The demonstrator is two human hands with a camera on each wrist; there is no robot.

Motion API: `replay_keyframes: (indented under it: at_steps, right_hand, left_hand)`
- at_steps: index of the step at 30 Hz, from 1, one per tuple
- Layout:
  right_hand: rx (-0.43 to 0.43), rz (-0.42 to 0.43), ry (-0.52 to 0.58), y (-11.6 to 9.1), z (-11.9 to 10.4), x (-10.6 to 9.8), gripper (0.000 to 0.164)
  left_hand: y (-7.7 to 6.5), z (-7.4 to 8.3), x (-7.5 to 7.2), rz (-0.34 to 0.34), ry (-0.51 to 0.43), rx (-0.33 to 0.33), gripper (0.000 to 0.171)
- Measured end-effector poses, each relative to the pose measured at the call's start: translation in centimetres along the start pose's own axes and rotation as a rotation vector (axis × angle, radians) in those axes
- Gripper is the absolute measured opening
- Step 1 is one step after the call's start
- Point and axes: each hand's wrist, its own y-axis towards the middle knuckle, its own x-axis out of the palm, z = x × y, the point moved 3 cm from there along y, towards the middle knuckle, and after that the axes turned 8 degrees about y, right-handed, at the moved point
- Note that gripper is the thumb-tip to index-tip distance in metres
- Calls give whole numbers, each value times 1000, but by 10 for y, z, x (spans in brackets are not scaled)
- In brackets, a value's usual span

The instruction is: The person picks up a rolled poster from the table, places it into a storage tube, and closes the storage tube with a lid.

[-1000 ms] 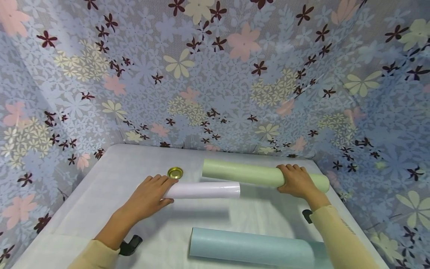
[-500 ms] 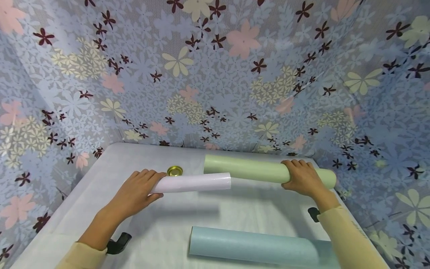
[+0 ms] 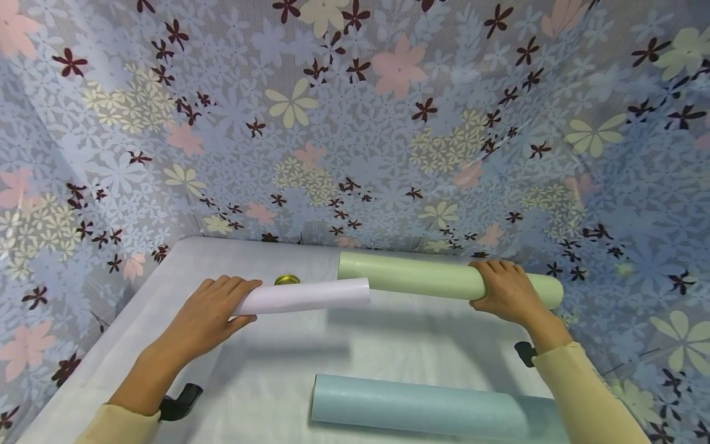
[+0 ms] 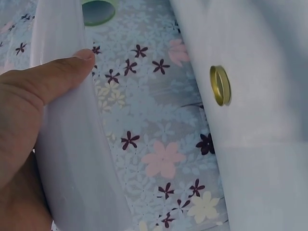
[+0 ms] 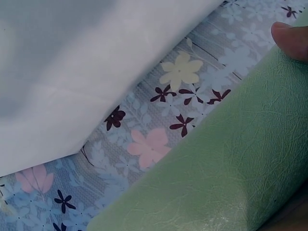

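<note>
My left hand [image 3: 208, 317] grips a white glossy roll [image 3: 310, 295] near its left end, and the roll is held above the table with its right end tipped slightly up. In the left wrist view the thumb lies along the white roll [image 4: 79, 144]. My right hand [image 3: 507, 293] grips a thicker pale green roll [image 3: 410, 274] toward its right end, also raised off the table. Its textured surface fills the lower right of the right wrist view, where the green roll [image 5: 207, 163] has a thumb over it. The two rolls' near ends are close together in the head view.
A light blue roll [image 3: 416, 407] lies at the front of the white-covered table [image 3: 266, 382], partly behind the right sleeve. A gold ring-shaped lid [image 3: 287, 280] sits at the back left, partly hidden by the white roll. Flowered cloth [image 3: 355, 135] hangs behind and on both sides.
The white roll has moved left and a little up in my left hand, its right end tilting up. The green roll has shifted slightly right and up with my right hand.
</note>
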Motion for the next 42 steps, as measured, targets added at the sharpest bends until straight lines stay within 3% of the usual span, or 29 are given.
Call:
replay_keyframes:
  at_steps: [17,31,42]
  right_hand:
    - [-9,54,-7,-9,2,-10,82]
    - [-31,82,-3,-13,1,-17,81]
    - [-57,110,-20,-14,0,-18,81]
  left_hand:
    - [-11,-17,-14,99,29,24,62]
    - [-16,-28,-23,83,62,7,62]
    - [-19,-39,-25,110,64,-6,64]
